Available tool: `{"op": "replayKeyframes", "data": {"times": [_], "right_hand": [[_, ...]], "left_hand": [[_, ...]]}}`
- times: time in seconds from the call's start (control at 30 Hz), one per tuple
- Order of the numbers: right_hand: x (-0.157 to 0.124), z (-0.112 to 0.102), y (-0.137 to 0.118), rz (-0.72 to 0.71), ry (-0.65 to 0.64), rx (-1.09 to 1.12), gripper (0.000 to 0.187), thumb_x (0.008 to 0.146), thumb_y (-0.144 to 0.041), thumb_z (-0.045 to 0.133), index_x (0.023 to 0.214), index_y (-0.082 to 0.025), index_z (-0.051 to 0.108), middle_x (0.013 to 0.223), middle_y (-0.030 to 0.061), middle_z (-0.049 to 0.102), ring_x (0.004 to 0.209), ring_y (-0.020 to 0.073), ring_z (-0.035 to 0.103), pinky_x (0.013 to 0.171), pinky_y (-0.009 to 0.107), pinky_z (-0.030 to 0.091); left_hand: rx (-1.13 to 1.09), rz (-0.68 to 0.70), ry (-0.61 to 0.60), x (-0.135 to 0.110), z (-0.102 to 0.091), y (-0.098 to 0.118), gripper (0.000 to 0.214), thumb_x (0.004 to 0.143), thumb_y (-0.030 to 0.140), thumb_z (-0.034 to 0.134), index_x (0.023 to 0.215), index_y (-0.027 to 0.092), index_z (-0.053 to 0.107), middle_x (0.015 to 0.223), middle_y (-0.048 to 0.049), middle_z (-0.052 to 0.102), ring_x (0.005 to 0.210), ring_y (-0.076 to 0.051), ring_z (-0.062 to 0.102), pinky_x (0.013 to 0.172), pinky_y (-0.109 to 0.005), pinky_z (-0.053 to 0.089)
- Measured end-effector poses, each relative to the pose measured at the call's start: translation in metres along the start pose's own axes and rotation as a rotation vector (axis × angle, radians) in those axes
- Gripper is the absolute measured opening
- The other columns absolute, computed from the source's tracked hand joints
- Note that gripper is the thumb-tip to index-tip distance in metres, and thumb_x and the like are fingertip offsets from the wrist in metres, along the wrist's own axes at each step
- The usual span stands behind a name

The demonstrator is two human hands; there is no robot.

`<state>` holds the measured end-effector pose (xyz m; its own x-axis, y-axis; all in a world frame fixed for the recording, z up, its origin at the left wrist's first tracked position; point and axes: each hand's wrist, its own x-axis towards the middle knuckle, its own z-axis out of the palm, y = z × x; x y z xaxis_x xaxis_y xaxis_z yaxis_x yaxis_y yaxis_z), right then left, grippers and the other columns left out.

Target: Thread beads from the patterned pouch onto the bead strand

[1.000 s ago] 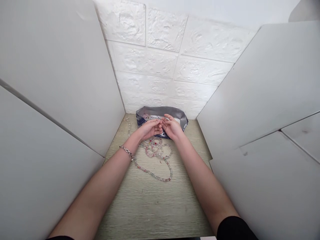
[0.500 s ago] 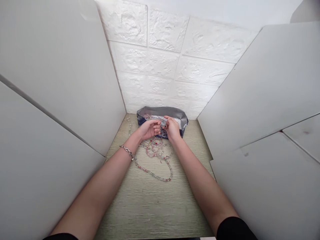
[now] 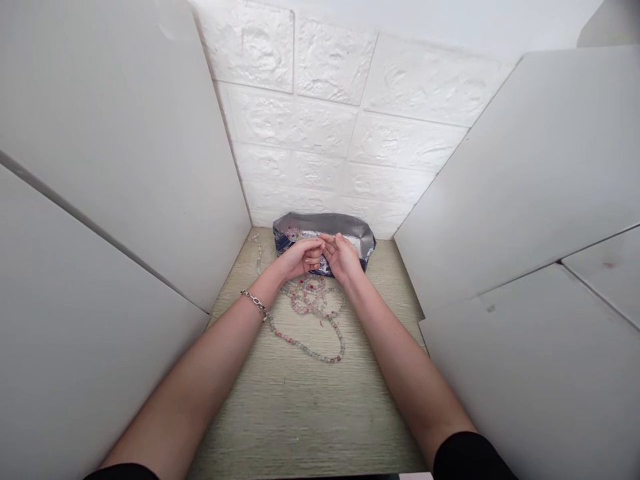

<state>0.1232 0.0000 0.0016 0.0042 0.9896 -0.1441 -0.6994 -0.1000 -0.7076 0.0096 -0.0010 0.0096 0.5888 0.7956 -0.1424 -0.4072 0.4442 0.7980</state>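
Observation:
My left hand [image 3: 303, 257] has its fingers curled in, thumb and forefinger pinched together, above the front of an open bag. My right hand [image 3: 341, 256] meets it fingertip to fingertip, its fingers bent and closed too. Whatever lies between the fingertips is too small or hidden to make out. The bag [image 3: 350, 225], dark blue outside and silvery inside, has pink beads [image 3: 291, 232] in its left part. Below the hands, on the wooden surface, lies a long strand of clear, pink and green beads [image 3: 310, 351], with smaller coiled loops of beads [image 3: 305, 305] beside it.
White panels [image 3: 125, 160] rise close on the left, and more panels [image 3: 525, 193] on the right. Behind the bag stands a white brick-pattern wall [image 3: 320, 127]. The greenish wood-grain tabletop [image 3: 305, 420] runs toward me. A chain bracelet [image 3: 257, 303] circles my left wrist.
My right hand's fingers have moved left and closed in on my left fingertips, so the gap between the hands is gone. The bag and bead strands lie where they were.

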Motion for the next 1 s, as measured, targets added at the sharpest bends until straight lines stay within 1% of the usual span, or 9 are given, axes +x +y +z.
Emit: {"op": "replayKeyframes", "data": {"times": [0.1,0.23,0.43,0.7,0.77,0.9,1.0], "right_hand": [[0.001,-0.002,0.000,0.076,-0.015,0.057,0.015,0.080,-0.022,0.043,0.067,-0.016,0.049,0.065,0.0002,0.065,0.056,0.0074,0.058,0.057,0.019,0.047],[0.001,-0.003,0.002,0.133,-0.037,0.087,0.014,0.076,-0.027,0.051,0.067,-0.017,0.054,0.068,-0.0014,0.065,0.055,0.0067,0.057,0.056,0.019,0.047],[0.000,-0.002,0.002,0.136,-0.053,0.063,0.018,0.078,-0.027,0.049,0.067,-0.016,0.058,0.068,-0.0019,0.064,0.056,0.0060,0.055,0.053,0.018,0.046],[-0.002,0.000,0.002,0.156,-0.050,0.034,0.020,0.079,-0.029,0.047,0.067,-0.016,0.057,0.066,-0.0024,0.061,0.057,0.0059,0.055,0.053,0.017,0.045],[-0.001,-0.001,0.003,0.150,-0.068,0.032,0.019,0.078,-0.029,0.049,0.067,-0.016,0.057,0.064,-0.0026,0.061,0.055,0.0060,0.054,0.051,0.018,0.044],[0.000,-0.003,0.004,0.142,-0.143,0.000,0.019,0.075,-0.033,0.052,0.068,-0.016,0.056,0.060,-0.0032,0.058,0.049,0.0076,0.051,0.046,0.020,0.043],[0.000,-0.004,0.005,0.151,-0.182,-0.034,0.019,0.075,-0.035,0.051,0.070,-0.017,0.055,0.055,-0.0040,0.056,0.045,0.0082,0.049,0.044,0.021,0.043]], "left_hand": [[0.010,0.029,0.021,0.001,0.002,-0.002,0.016,0.069,0.024,0.053,0.062,0.016,0.041,0.043,0.0093,0.021,0.035,-0.001,0.023,0.040,-0.016,0.031],[0.048,0.051,0.057,0.002,0.003,-0.004,0.017,0.068,0.025,0.054,0.061,0.015,0.043,0.042,0.0094,0.022,0.034,-0.001,0.022,0.036,-0.014,0.023],[0.165,0.070,0.080,0.003,0.007,-0.006,0.015,0.068,0.027,0.055,0.063,0.013,0.049,0.042,0.0080,0.026,0.035,0.000,0.024,0.037,-0.015,0.020],[0.165,0.089,0.085,0.004,0.004,-0.009,0.017,0.066,0.028,0.058,0.068,0.013,0.053,0.042,0.0081,0.028,0.036,0.000,0.025,0.038,-0.014,0.020],[0.171,0.092,0.088,0.005,0.003,-0.009,0.018,0.066,0.029,0.058,0.069,0.012,0.054,0.042,0.0081,0.028,0.036,0.000,0.025,0.038,-0.014,0.020],[0.172,0.098,0.093,0.006,0.002,-0.010,0.019,0.066,0.030,0.059,0.069,0.012,0.055,0.041,0.0080,0.030,0.036,0.000,0.026,0.037,-0.014,0.021],[0.166,0.100,0.095,0.007,0.002,-0.011,0.019,0.066,0.030,0.059,0.069,0.012,0.055,0.040,0.0077,0.031,0.036,0.000,0.027,0.038,-0.014,0.022]]}}
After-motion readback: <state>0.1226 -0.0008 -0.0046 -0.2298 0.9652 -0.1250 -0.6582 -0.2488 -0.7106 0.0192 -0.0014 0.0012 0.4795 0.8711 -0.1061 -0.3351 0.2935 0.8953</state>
